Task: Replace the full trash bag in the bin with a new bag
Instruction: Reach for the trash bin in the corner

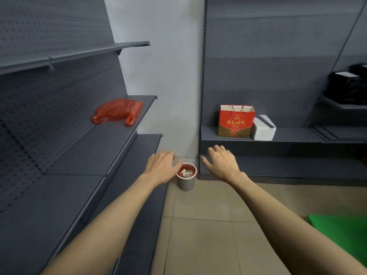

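A small grey bin (186, 183) stands on the tiled floor in the corner between two shelf units. A red trash bag (188, 168) lines it, with crumpled white paper scraps inside. My left hand (161, 165) reaches out with fingers spread, overlapping the bin's left rim in view and holding nothing. My right hand (220, 162) hovers to the right of the bin, fingers apart and empty. A loose red plastic bag (117, 112) lies on the middle shelf at the left.
Dark grey pegboard shelving (59, 135) runs along the left; a low shelf (297, 133) at the right holds a red gift bag (236, 121) and a white box (263, 129). A green mat (341, 229) lies on the floor at right.
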